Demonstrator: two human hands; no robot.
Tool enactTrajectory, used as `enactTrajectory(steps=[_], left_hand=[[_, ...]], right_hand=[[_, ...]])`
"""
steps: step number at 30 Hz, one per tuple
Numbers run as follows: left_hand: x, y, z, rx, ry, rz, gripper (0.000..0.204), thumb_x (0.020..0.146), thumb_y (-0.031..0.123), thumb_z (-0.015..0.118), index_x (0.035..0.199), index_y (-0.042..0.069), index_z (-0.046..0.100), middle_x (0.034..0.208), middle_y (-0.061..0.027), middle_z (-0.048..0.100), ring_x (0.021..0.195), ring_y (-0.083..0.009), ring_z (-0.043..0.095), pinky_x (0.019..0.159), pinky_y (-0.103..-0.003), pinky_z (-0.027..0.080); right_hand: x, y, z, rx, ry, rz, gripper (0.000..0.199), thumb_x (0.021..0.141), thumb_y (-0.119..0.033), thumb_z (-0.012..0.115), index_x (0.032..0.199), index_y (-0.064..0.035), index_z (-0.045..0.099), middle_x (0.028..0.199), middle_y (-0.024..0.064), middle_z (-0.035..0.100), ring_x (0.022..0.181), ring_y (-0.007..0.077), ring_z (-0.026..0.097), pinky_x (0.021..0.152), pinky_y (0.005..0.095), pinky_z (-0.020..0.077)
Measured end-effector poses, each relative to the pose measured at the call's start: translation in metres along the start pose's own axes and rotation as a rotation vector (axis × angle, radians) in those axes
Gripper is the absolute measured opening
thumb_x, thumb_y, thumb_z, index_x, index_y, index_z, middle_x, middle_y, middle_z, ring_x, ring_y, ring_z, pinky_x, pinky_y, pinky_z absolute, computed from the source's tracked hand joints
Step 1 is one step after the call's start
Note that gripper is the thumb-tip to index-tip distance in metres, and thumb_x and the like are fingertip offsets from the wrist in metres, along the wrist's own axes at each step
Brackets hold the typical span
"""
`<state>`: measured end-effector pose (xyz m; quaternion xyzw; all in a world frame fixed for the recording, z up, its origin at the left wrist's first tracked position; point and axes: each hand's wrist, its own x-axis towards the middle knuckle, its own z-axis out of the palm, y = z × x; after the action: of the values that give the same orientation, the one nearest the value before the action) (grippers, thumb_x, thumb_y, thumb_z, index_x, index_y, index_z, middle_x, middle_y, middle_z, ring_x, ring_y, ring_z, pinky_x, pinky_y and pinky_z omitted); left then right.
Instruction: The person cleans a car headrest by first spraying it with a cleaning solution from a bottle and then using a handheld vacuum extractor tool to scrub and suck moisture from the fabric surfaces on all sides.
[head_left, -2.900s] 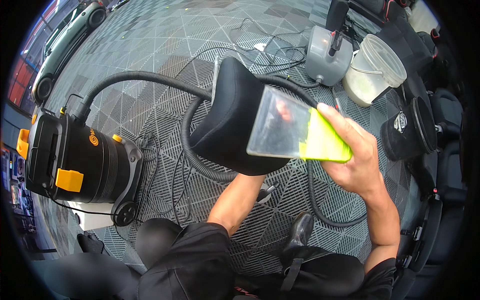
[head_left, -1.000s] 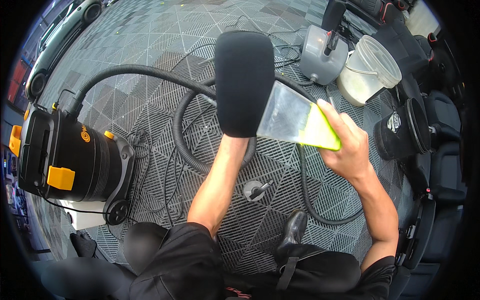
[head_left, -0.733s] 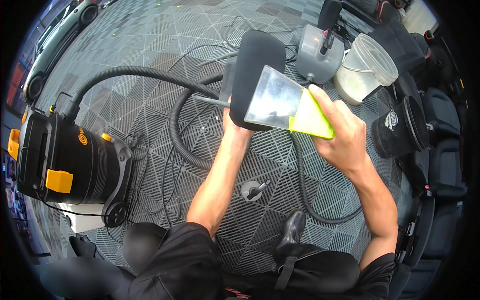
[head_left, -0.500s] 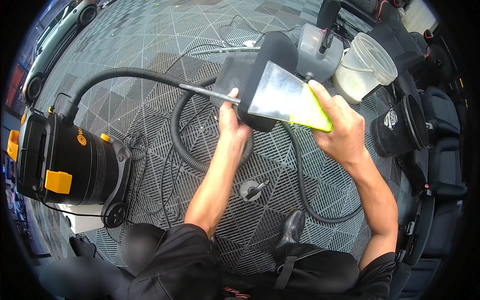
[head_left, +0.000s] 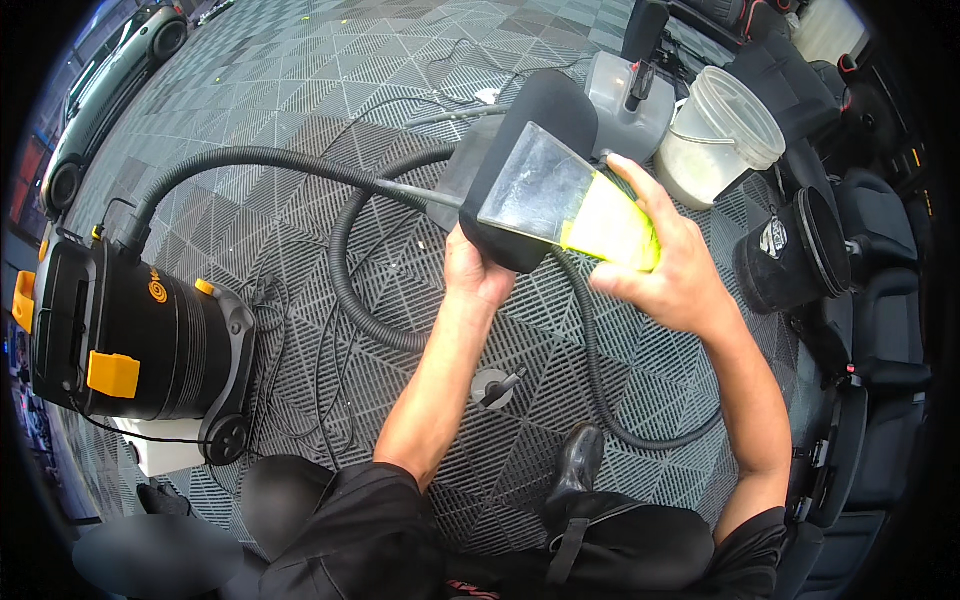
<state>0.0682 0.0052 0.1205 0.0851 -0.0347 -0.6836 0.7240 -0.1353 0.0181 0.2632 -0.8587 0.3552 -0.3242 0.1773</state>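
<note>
A black padded headrest (head_left: 555, 105) with a metal post (head_left: 420, 194) is held up in front of me. My left hand (head_left: 476, 272) grips its lower end from beneath, thumb hidden behind the padding. Against the pad's near face lies a flat tool (head_left: 537, 183) with a clear fan-shaped front and a bright yellow-green grip. My right hand (head_left: 672, 262) is around that grip, thumb and forefinger wide apart on either side; its other fingers are hidden. A black ribbed hose (head_left: 590, 340) passes behind the headrest; whether it joins the tool cannot be seen.
A black vacuum cleaner (head_left: 165, 340) with yellow latches stands left, cords beside it. A round grey piece (head_left: 492, 388) lies on the tiled floor (head_left: 520, 460). At right are a grey container (head_left: 635, 105), a clear bucket (head_left: 715, 140), a black bucket (head_left: 785, 260) and car seats (head_left: 885, 320).
The clear tool has slid slightly down and left across the headrest. My right thumb and forefinger have spread wider. My left thumb, earlier on the post, is now out of sight.
</note>
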Motion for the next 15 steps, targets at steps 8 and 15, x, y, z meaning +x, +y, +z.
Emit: enactTrajectory(steps=[8,15], left_hand=[[0.002,-0.002,0.009,0.017,0.006,0.065,0.036,0.100,0.025,0.062,0.126,0.000,0.062,0.123,-0.0115,0.069,0.114,-0.0270,0.066,0.102,-0.044,0.054],[-0.004,-0.004,0.019,-0.076,-0.126,-0.006,0.041,0.099,0.036,0.062,0.126,0.005,0.064,0.124,-0.0089,0.070,0.117,-0.0249,0.066,0.101,-0.045,0.054]], right_hand=[[0.015,-0.015,-0.022,0.327,-0.209,0.326,0.063,0.074,-0.038,0.090,0.115,0.0034,0.064,0.096,0.0075,0.069,0.085,0.0128,0.064,0.077,0.0301,0.0540],[0.004,-0.023,-0.015,0.231,-0.181,0.262,0.062,0.072,-0.041,0.090,0.109,0.0017,0.066,0.088,0.0074,0.070,0.079,0.0140,0.067,0.072,0.0305,0.0544]])
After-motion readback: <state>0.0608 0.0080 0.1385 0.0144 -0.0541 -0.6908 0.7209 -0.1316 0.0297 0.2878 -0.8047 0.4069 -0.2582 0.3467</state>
